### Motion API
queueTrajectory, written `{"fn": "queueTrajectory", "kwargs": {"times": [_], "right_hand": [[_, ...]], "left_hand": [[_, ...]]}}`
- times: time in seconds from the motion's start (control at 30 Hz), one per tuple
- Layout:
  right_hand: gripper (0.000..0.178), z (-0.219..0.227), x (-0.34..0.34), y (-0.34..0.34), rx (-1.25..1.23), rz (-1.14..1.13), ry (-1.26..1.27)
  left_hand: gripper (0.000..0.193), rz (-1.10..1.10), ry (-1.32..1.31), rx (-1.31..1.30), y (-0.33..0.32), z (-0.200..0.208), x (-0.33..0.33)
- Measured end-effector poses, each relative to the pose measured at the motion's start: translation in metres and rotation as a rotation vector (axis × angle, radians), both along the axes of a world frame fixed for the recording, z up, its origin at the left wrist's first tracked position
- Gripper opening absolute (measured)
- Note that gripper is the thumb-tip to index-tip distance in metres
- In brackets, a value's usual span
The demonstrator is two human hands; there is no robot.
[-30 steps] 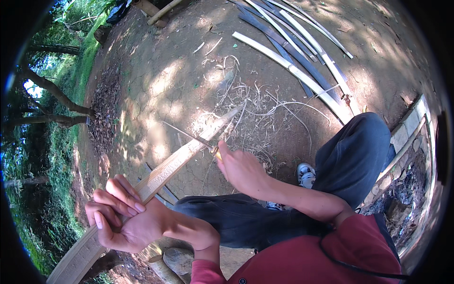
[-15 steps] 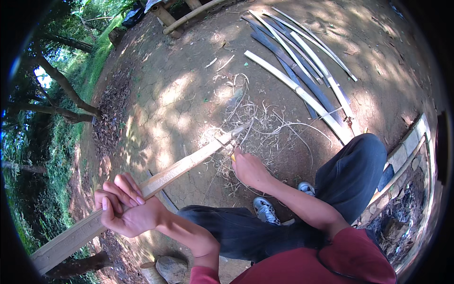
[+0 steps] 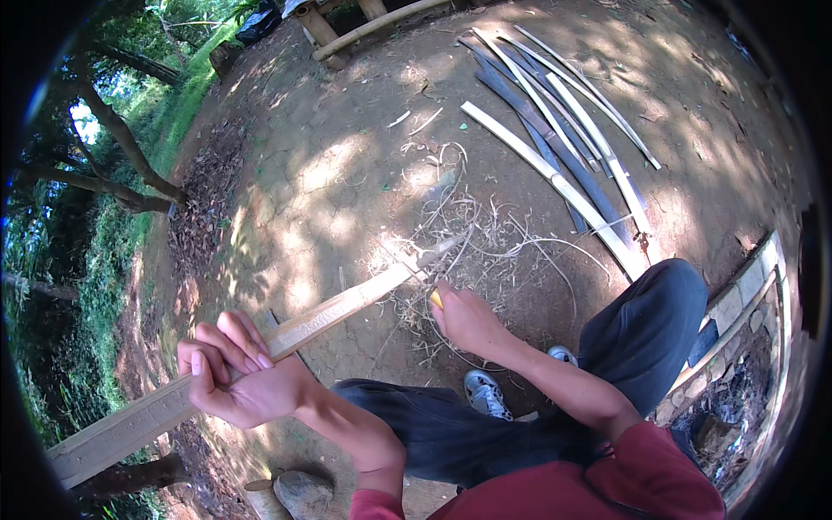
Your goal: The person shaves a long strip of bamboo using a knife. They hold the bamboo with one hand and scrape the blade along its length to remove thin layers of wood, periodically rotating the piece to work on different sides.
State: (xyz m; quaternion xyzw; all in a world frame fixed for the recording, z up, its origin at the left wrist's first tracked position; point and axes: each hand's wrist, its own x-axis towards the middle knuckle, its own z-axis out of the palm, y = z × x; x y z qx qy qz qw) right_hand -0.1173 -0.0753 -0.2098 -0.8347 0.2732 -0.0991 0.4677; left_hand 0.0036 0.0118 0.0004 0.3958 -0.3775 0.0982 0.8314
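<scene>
A long, pale bamboo strip [image 3: 338,309] slants from the lower left up toward the middle of the view. My left hand [image 3: 247,374] is curled around it, palm turned up, well back from the far end. At that far end my right hand [image 3: 472,319] is closed on a tool with a yellow handle [image 3: 436,299], apparently a knife. Its blade is hard to make out against the strip and the litter behind. Thin, curly shavings [image 3: 494,247] lie heaped on the ground beyond and around my right hand.
Several pale and dark strips [image 3: 555,182] lie side by side on the dirt at the upper right. A wooden frame [image 3: 381,30] stands at the top. Trees [image 3: 130,156] line the left; a bordered pit [image 3: 737,390] is at the right. A stone [image 3: 303,494] sits near the bottom.
The whole view has shifted slightly, so the ground and strips appear a little lower and farther right. Both hands keep their grips, with the tool still at the bamboo strip's far end.
</scene>
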Motion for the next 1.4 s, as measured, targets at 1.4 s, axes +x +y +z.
{"fn": "queueTrajectory", "kwargs": {"times": [1.4], "right_hand": [[0.031, -0.043, 0.025, -0.009, -0.082, -0.064, -0.037]], "left_hand": [[0.031, -0.004, -0.114, 0.135, 0.021, 0.001, 0.025]]}}
